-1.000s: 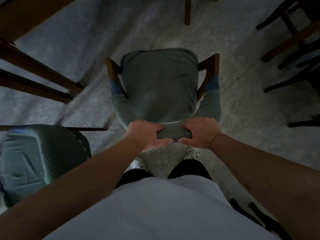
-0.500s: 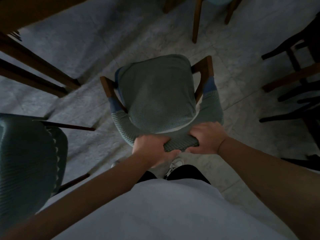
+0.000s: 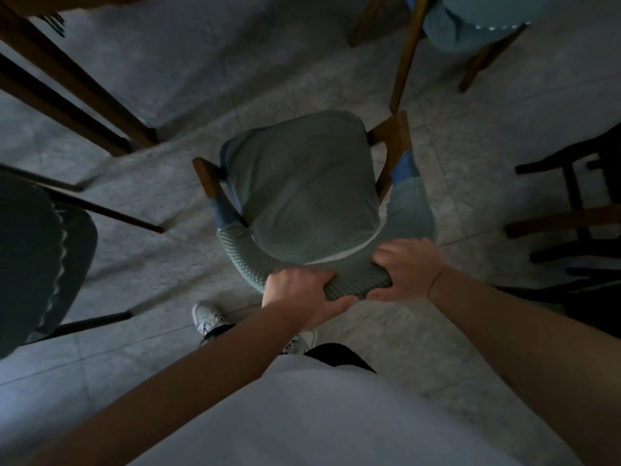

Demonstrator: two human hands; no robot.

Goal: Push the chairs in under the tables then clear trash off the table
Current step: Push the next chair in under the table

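Observation:
A wooden chair [image 3: 302, 190] with a grey-green knitted seat and back cover stands on the floor directly below me. Both hands grip the top of its backrest: my left hand [image 3: 302, 297] wraps the rail from the left, my right hand [image 3: 406, 267] from the right, thumbs on my side. The wooden table [image 3: 60, 75] shows only as dark legs and an edge at the upper left; its top is out of sight, and no trash is visible.
A second green-covered chair [image 3: 37, 260] stands close on the left. A light blue chair [image 3: 470, 21] is at the top right, and dark chair frames [image 3: 571, 210] crowd the right edge. Pale stone floor [image 3: 268, 68] lies ahead. My shoe [image 3: 208, 317] is just behind the chair.
The chair has slid forward and a little to the right with both hands still on its backrest. I have stepped forward, and the left chair has drifted toward the left edge.

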